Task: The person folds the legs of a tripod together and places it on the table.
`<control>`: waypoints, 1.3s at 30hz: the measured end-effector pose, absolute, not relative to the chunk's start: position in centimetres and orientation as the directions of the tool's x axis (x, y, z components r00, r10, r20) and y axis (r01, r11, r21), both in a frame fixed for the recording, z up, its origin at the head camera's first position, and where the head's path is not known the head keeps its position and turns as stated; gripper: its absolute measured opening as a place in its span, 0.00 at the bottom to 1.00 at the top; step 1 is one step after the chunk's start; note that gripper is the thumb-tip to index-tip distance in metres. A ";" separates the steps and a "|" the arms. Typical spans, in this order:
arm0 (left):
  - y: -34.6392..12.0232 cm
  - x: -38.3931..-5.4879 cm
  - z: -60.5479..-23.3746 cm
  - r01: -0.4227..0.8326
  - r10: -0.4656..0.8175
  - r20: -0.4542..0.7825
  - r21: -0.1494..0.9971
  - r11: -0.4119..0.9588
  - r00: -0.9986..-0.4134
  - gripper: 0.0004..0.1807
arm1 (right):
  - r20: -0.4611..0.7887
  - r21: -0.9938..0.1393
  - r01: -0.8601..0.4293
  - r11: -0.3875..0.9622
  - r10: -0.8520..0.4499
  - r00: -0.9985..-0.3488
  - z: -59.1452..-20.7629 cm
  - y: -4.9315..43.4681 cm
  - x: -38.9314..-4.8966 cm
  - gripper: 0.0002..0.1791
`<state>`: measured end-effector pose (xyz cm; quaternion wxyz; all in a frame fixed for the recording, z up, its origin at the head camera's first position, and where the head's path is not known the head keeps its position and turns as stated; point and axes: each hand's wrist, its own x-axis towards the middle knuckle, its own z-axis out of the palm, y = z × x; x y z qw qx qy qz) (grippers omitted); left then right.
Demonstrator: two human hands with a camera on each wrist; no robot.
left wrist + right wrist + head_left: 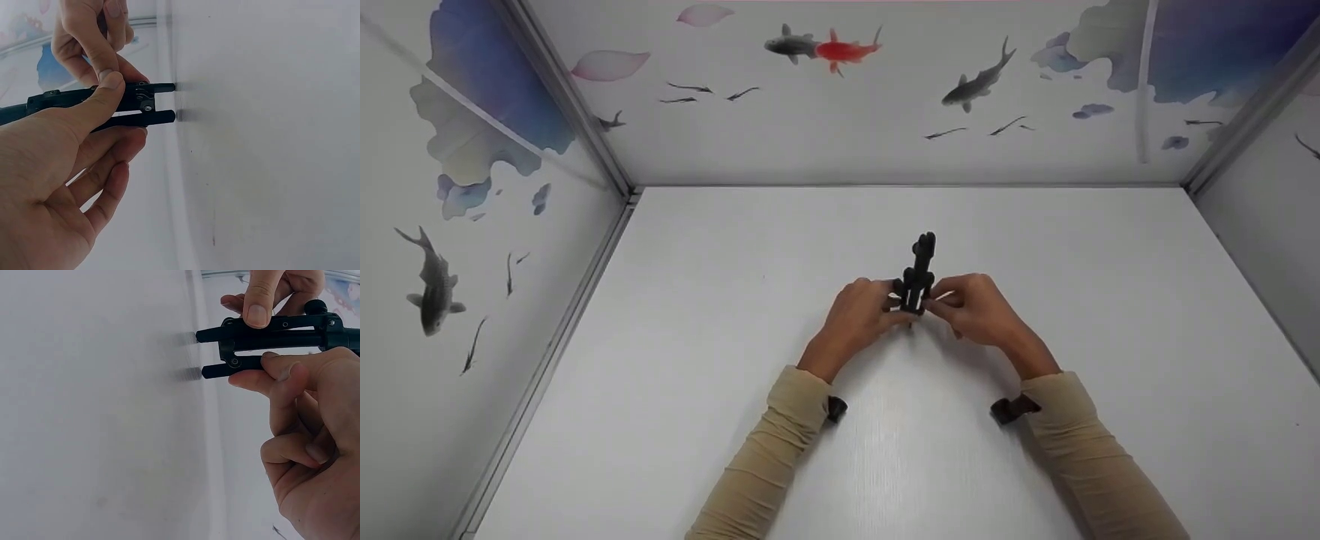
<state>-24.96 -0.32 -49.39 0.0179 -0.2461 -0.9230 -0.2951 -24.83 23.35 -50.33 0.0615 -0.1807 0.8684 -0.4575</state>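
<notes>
A small black tripod (921, 259) stands upright on the white table, its legs close together. My left hand (856, 319) grips it from the left; in the left wrist view the thumb lies along one leg and the fingers are under another leg (160, 117). From the other side my right hand (981, 309) pinches a leg (216, 370) between thumb and fingers, as the right wrist view shows. The leg tips are right at the tabletop. A short brace (228, 353) spans between the legs, and a round knob (315, 307) sits higher up.
The white tabletop (697, 360) spreads around both hands. White panels printed with fish and lotus patterns rise at the back (885, 150), left and right, joined by grey metal corner posts (577, 97). A dark wrist camera (1012, 409) sits by the right sleeve.
</notes>
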 end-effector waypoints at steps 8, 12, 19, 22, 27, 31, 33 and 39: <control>-0.3 -25.1 -49.5 0.503 0.469 0.210 0.532 0.682 -0.858 0.16 | 0.048 -0.839 -0.242 0.487 -0.375 -0.926 -50.3 23.4 -24.8 0.07; -0.2 -25.1 -49.6 0.518 0.475 0.228 0.531 0.671 -0.850 0.15 | 0.050 -0.845 -0.238 0.479 -0.372 -0.927 -50.4 23.5 -24.8 0.06; -0.1 -25.2 -49.6 0.525 0.477 0.241 0.540 0.657 -0.845 0.15 | 0.057 -0.853 -0.247 0.459 -0.389 -0.920 -50.3 23.7 -25.0 0.06; -0.1 -25.3 -49.6 0.528 0.478 0.245 0.540 0.655 -0.843 0.16 | 0.045 -0.856 -0.235 0.460 -0.386 -0.921 -50.2 23.8 -24.9 0.06; -0.1 -25.3 -49.6 0.521 0.481 0.231 0.550 0.652 -0.846 0.16 | 0.032 -0.851 -0.228 0.473 -0.386 -0.922 -50.0 23.9 -24.9 0.06; -0.2 -25.2 -49.6 0.503 0.474 0.215 0.572 0.648 -0.854 0.16 | 0.033 -0.833 -0.239 0.500 -0.385 -0.922 -49.9 23.7 -24.8 0.06; -0.2 -25.2 -49.7 0.487 0.465 0.205 0.597 0.638 -0.861 0.16 | 0.035 -0.824 -0.244 0.511 -0.385 -0.922 -49.9 23.6 -24.8 0.06; -0.1 -25.1 -49.8 0.430 0.438 0.158 0.639 0.638 -0.885 0.17 | 0.052 -0.803 -0.282 0.526 -0.411 -0.910 -50.1 23.8 -24.9 0.07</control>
